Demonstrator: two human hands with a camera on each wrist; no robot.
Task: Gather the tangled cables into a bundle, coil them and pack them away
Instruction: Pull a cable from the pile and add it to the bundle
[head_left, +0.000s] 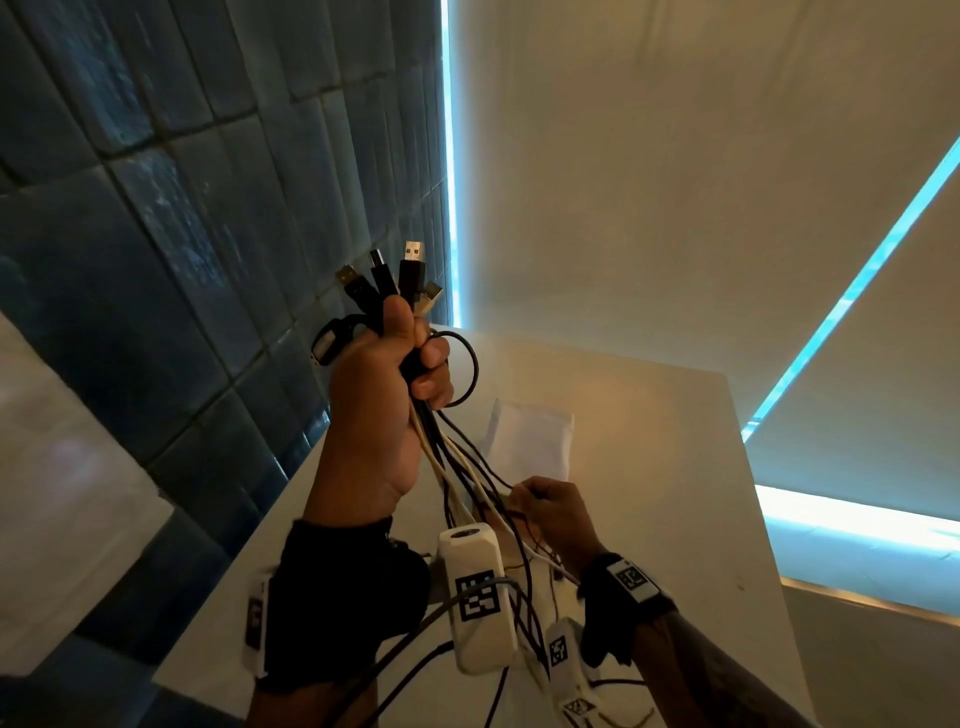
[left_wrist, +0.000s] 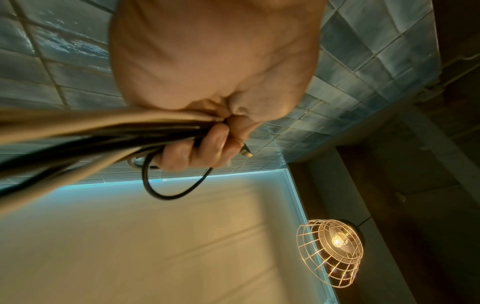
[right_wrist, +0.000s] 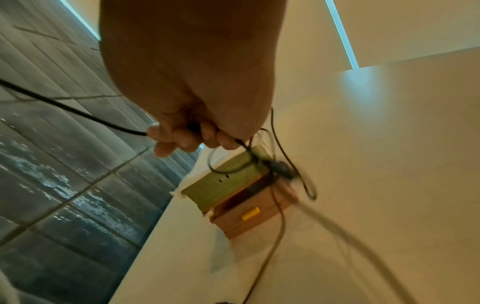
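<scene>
Fingers of the left hand are curled tight round a bundle of cables, raised above the table. Head view: four USB plugs stand up out of the top of the fist, and a black loop bulges out beside the knuckles. Black and white strands hang below the fist and spread toward the right hand, which sits lower, above the table, with its fingers closed on several strands. A white pouch lies flat on the table beyond the hands. White tagged camera units are strapped at both wrists, and loose strands trail across them. A blue tiled wall stands to the left, and pale blinds behind the table.

Left wrist view: the left hand grips the bundle, fingers wrapped fully round it; the black loop hangs below the fingers and one plug tip pokes out past them. A lit wire-cage lamp shows at the lower right.

Right wrist view: the right hand has its fingers curled round thin black strands, one running off to the left edge. Further strands drop in blurred loops toward the table. A green and brown box sits on the table near its edge, below the fingers; whether the strands touch it cannot be told.
</scene>
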